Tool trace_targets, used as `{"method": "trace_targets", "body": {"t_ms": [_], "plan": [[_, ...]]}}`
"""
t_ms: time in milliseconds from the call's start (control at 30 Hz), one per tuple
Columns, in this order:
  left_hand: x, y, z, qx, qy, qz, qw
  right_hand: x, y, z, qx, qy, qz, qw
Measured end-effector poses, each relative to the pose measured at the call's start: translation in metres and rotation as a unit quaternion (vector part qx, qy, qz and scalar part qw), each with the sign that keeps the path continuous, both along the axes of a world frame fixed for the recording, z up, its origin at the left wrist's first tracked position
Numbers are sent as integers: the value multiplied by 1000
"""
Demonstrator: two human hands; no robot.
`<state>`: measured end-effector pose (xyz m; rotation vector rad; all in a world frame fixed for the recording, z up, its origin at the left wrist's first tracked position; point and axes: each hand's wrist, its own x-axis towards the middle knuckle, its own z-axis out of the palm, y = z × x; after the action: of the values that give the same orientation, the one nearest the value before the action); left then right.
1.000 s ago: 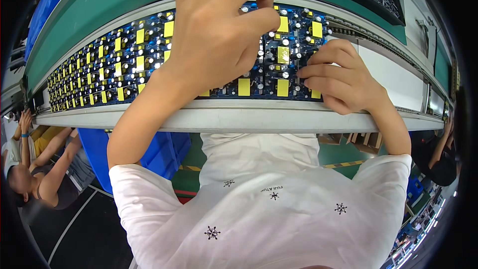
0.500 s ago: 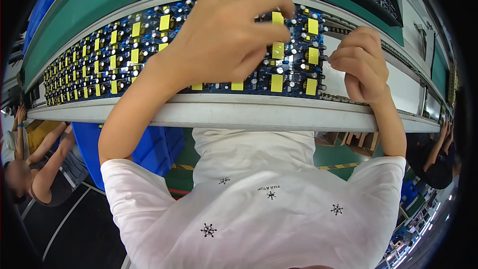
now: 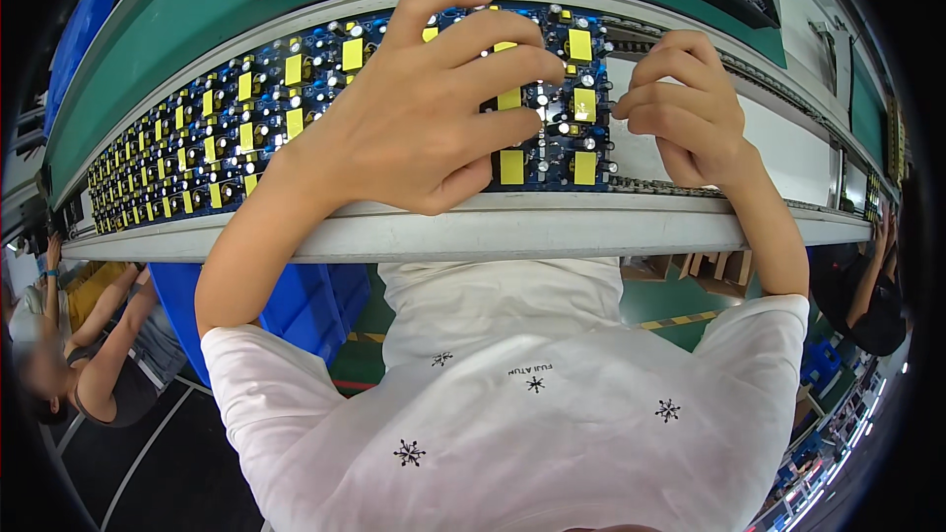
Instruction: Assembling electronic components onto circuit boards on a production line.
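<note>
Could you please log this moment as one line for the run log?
left hand: spread over blue circuit boards | right hand: curled at row's end | conveyor rail: below

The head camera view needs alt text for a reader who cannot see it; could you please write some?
A person's left hand lies spread over a row of blue circuit boards with yellow parts on a conveyor rail, while the right hand, fingers curled, rests at the row's right end. Below is the person's white shirt; a blue bin stands under the rail, and other workers sit at both edges.
</note>
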<state>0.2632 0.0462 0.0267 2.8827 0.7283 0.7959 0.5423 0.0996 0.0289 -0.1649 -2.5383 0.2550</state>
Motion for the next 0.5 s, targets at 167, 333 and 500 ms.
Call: {"method": "trace_targets", "body": {"t_ms": [167, 333, 500], "plan": [[1, 0, 0, 0, -2, -1, 1000, 0, 0, -2, -2, -10, -8, 1000], [2, 0, -1, 3, -3, 0, 1000, 2, 1, -3, 0, 7, -23, 1000], [2, 1, -1, 6, -7, 4, 1000, 6, 6, -2, 27, 0, -83, 996]]}}
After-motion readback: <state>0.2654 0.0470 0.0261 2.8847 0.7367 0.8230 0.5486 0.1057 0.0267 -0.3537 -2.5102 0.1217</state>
